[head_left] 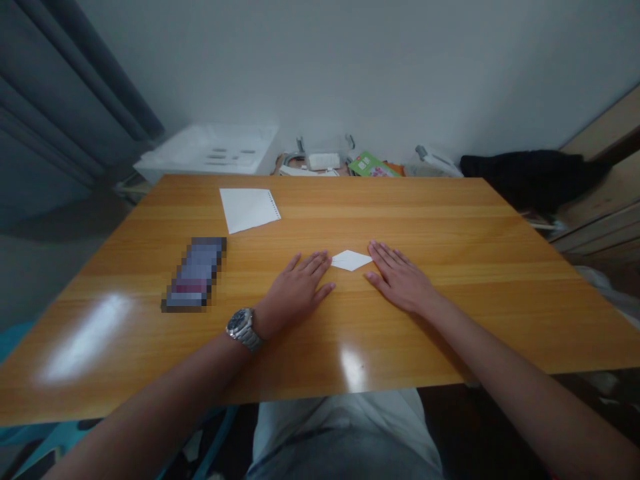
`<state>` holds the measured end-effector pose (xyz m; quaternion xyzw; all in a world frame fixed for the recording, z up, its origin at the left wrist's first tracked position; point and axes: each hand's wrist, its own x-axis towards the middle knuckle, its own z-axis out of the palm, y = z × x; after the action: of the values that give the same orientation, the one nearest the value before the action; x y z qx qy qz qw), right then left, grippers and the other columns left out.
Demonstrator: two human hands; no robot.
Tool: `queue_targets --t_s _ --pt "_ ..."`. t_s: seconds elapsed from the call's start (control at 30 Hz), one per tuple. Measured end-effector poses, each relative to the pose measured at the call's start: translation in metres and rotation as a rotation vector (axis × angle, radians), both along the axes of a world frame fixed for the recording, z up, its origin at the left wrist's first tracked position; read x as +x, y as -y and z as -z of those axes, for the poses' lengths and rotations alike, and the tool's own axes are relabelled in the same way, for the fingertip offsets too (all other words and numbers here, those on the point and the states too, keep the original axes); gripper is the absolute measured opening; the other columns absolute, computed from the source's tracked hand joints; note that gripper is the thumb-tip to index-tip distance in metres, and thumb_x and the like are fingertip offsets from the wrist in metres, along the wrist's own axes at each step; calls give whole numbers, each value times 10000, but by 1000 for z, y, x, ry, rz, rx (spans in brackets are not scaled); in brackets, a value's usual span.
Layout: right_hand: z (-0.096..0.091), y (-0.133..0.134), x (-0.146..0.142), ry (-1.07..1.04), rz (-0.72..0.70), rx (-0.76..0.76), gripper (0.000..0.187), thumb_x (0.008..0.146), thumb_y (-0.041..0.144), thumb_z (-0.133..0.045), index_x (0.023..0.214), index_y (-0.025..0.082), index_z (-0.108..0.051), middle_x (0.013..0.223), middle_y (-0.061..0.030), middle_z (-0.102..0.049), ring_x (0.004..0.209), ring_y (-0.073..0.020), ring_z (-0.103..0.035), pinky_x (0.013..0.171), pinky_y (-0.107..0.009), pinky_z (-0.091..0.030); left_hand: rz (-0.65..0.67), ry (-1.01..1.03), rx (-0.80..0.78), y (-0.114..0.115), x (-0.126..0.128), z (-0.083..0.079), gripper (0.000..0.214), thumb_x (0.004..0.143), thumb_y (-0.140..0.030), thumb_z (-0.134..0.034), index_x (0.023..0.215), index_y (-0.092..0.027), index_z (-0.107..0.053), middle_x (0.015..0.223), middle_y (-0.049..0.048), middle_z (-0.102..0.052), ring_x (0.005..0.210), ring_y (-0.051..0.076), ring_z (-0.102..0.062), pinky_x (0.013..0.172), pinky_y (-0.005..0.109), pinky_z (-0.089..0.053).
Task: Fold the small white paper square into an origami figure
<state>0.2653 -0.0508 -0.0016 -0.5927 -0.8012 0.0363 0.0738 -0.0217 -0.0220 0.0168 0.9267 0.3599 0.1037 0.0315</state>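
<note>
A small white folded paper (351, 261), shaped like a flat diamond, lies on the wooden table between my two hands. My left hand (303, 283) rests palm down with its fingers stretched out, fingertips at the paper's left point. On the other side, my right hand (400, 277) lies flat too, its fingertips touching or just beside the right point. Neither hand grips anything. A metal wristwatch (243, 327) is on my left wrist. The fingers hide whatever part of the paper's tips may lie under them.
A white sheet with a perforated edge (250, 209) lies at the back left of the table (450, 220). Nearer is a pixelated phone-like object (195, 275). Beyond the far edge are a white plastic bin (210, 150), a green booklet (373, 165) and black cloth (530, 177).
</note>
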Motion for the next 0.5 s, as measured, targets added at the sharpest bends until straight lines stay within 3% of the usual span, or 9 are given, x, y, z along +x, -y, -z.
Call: queue_targets --t_s 0.17,0.27,0.37,0.5 --pt "3 0 0 -25 -5 13 730 1045 598 -239 1645 185 -190 1671 -123 -271 1551 -260 -251 1257 -493 -241 -9 7 50 -8 13 -13 514 1053 -471 -404 1363 -106 -593 1489 179 -541 1396 296 -495 1207 494 -325" --pt "4 -1 1 -30 -4 14 722 1047 586 -248 1640 175 -210 1671 -125 -273 1553 -259 -247 1258 -491 -234 91 21 128 -9 28 -15 503 1046 -421 -446 1436 -113 -528 1553 161 -473 1483 282 -380 1256 472 -234" --pt "6 -2 1 -42 -5 9 719 1051 581 -237 1631 156 -239 1674 -124 -263 1558 -252 -232 1264 -491 -213 192 -8 82 -8 40 -11 546 1052 -484 -418 1493 -166 -473 1567 123 -465 1470 261 -402 1223 436 -297" --pt "10 -5 3 -143 9 -9 717 1051 596 -174 1623 174 -276 1667 -108 -288 1555 -245 -245 1271 -499 -192 191 -35 43 -10 44 -1 563 1067 -507 -351 1499 -165 -466 1557 127 -476 1454 267 -423 1181 442 -343"
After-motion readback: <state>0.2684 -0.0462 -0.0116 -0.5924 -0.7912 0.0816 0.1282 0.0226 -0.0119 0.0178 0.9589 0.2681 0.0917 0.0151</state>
